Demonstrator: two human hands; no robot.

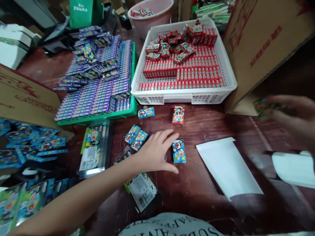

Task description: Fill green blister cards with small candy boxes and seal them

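My left hand (157, 149) hovers over the table with thumb and fingers apart. Just right of its fingertips is a small blue box (179, 151), and a sliver of purple shows beside the palm, mostly hidden. A small red box (178, 115) lies further back. Two more blue boxes (136, 137) lie left of the hand, and another blue box (146, 112) is behind them. At the far right, my right hand (292, 113), smeared by motion, grips a small colourful packet (263, 107), greenish and blurred, beside the cardboard box (258, 49).
A white crate (184, 95) of red boxes and a green tray (134, 108) of purple boxes stand at the back. Clear plastic packages (94, 147) lie on the left, near a carton (27, 95). White paper (228, 167) lies right of centre. A pink tub (150, 19) stands behind.
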